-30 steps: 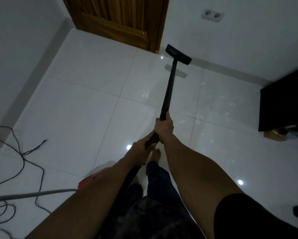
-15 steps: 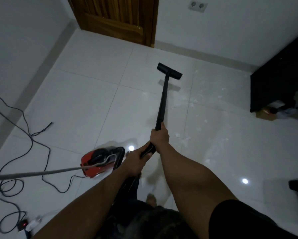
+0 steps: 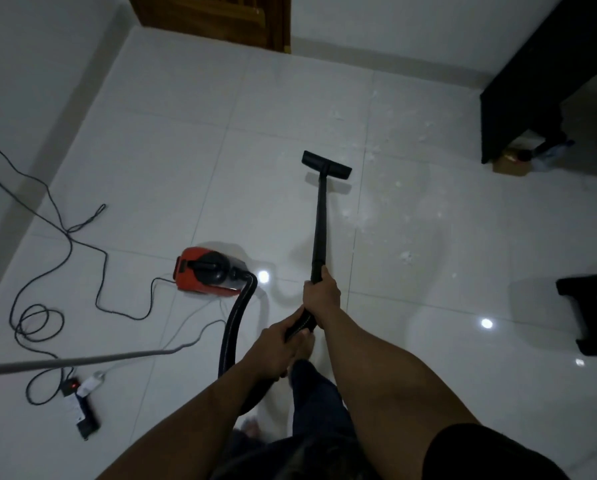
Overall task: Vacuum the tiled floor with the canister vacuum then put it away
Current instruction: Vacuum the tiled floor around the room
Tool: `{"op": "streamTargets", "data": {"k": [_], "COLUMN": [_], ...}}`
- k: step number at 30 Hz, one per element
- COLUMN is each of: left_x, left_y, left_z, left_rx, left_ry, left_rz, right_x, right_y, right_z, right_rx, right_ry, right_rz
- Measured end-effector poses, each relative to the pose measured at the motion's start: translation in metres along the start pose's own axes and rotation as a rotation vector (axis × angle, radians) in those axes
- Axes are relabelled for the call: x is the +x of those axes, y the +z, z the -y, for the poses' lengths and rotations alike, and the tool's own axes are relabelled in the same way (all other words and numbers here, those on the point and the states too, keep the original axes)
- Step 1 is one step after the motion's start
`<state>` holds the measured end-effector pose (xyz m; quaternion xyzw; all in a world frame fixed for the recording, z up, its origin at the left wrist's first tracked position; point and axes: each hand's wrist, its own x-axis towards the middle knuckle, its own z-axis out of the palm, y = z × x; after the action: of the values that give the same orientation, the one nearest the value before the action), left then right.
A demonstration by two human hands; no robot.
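Fingers of right hand [image 3: 321, 294], left hand [image 3: 276, 348] curled round wand [image 3: 319, 223]. Keep floor head [image 3: 326, 163] flat; sweep toward specks [image 3: 408, 256] right of fingers.

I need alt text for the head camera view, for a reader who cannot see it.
Seen from above, a person grips a black vacuum wand with the right hand ahead of the left hand, its floor head on white tiles near scattered white debris. A red canister vacuum sits to the left, joined by a black hose, beside loose cables.
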<state>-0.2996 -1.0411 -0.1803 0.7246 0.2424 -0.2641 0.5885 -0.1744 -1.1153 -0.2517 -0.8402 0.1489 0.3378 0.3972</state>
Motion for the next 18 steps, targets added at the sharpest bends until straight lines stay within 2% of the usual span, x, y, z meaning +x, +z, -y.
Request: {"op": "streamTargets", "data": {"k": [9, 18], "left_x": [-0.137, -0.236], "left_y": [0.059, 0.100], "left_z": [0.130, 0.207], "left_rx": [-0.037, 0.080], "left_ry": [-0.023, 0.004], "left_rz": [0.074, 0.111], "right_x": [-0.136, -0.231], "right_y": [0.057, 0.094], "right_z": [-0.139, -0.242], "right_rx": [0.035, 0.010], "right_ry": [0.044, 0.138], "right_rz": [-0.029, -0.033]}}
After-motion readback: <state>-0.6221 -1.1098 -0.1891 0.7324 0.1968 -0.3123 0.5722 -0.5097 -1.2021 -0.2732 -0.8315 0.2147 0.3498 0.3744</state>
